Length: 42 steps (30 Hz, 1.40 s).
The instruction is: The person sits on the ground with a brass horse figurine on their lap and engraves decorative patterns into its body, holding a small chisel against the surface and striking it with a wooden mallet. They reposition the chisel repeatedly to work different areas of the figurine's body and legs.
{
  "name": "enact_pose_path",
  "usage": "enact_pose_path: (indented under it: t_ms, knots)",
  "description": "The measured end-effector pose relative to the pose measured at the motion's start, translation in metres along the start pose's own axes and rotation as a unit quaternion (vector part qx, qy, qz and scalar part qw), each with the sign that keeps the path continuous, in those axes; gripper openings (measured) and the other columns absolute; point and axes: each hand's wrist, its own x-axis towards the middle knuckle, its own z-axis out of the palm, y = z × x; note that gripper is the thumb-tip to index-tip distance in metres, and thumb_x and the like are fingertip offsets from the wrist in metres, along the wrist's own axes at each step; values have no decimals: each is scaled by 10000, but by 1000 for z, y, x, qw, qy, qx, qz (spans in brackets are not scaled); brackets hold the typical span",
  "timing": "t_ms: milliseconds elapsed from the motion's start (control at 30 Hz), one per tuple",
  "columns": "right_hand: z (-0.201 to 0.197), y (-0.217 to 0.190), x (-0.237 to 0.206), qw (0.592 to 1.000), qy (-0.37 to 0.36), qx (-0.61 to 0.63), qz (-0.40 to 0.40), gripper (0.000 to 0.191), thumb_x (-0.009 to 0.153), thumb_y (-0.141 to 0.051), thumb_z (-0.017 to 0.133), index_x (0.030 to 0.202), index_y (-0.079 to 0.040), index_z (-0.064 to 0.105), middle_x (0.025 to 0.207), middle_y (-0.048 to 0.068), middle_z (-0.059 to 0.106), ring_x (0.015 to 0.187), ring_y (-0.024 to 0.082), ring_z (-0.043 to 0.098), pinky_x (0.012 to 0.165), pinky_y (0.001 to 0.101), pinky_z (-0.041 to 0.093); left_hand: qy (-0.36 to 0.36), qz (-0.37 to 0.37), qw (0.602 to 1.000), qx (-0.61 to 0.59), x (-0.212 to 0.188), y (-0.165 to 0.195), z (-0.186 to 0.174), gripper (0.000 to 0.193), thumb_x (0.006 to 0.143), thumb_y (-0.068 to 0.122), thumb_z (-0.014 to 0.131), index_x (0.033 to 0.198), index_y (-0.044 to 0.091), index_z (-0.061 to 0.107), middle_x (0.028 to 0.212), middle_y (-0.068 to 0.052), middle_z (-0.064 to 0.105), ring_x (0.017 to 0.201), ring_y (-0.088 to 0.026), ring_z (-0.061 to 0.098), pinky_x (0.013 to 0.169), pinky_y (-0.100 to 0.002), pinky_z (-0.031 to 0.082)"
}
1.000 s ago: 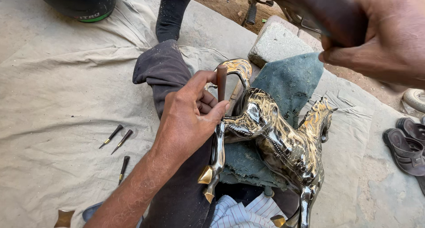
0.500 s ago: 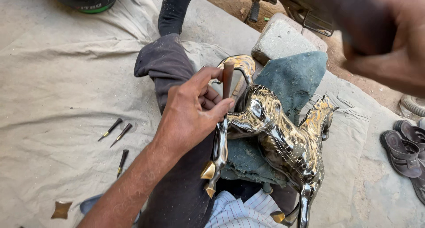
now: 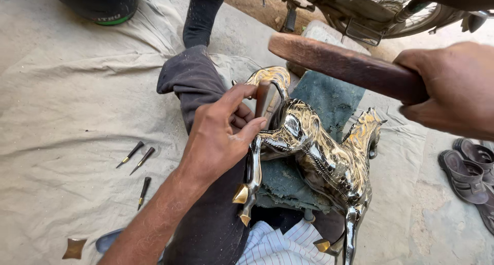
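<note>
A: Since the earlier frame your right hand (image 3: 455,87) has swung the wooden hammer handle (image 3: 345,64) clear into view; it now crosses the upper middle of the frame, slanting down toward the right. Before, that hand was a blur at the upper right edge.

B: Grip on it?

A: Your fingers are wrapped fully closed round the handle's right end. The hammer's head cannot be made out.

B: And your left hand (image 3: 218,136)?

A: It has barely shifted. At frame centre, thumb and fingers are pinched round a short dark chisel (image 3: 263,97), held roughly upright, its lower end hidden against the metal horse figure (image 3: 319,151).

B: Position of the horse?

A: Centre to lower right, lying on its side on a blue-green cloth pad (image 3: 329,97) across your lap. Polished silver body, brass-coloured hooves and mane. One foreleg hangs down just below your left hand.

B: Surroundings?

A: Your dark trouser leg (image 3: 190,79) stretches to the upper middle. Three small punches (image 3: 139,159) lie on the grey ground sheet (image 3: 67,115) at left, well apart from your hand. A small brass star-shaped piece (image 3: 74,248) sits at lower left. Sandals (image 3: 465,175) at the right edge; part of a motorbike (image 3: 381,15) along the top.
</note>
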Motion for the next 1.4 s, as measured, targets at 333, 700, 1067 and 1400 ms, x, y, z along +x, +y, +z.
enact_pose_path:
  t_ms: [333, 700, 1067, 1400]
  knots:
    - [100, -55, -81, 737, 2, 662, 137, 493, 710, -133, 906, 1127, 46, 716, 887, 194, 717, 769, 318, 757, 749, 516, 642, 38, -40, 980, -192, -58, -10, -35, 482, 941, 52, 714, 1391, -22, 556, 918, -88, 724, 829, -94, 724, 703, -248, 666]
    - [204, -165, -197, 540, 75, 837, 57, 416, 683, 19, 790, 1060, 20, 614, 870, 95, 697, 794, 182, 685, 727, 358, 578, 61, 39, 942, -327, -112, -18, 7, 347, 981, 25, 723, 1284, -70, 583, 1015, -124, 719, 923, -145, 738, 796, -244, 636]
    - [161, -251, -260, 684, 118, 715, 76, 391, 667, -68, 853, 1003, -35, 656, 768, 63, 714, 666, 129, 692, 635, 316, 574, 50, -41, 937, -342, -145, -51, 7, 312, 944, 44, 736, 1210, -53, 606, 938, -90, 711, 800, -121, 718, 633, -209, 552]
    - [185, -242, -246, 816, -20, 571, 88, 659, 662, -226, 961, 1240, -90, 676, 864, 48, 729, 753, 151, 704, 691, 329, 600, 6, -122, 922, -367, -210, -49, 10, 269, 941, -12, 701, 1168, -98, 585, 929, -133, 702, 811, -152, 734, 670, -256, 627]
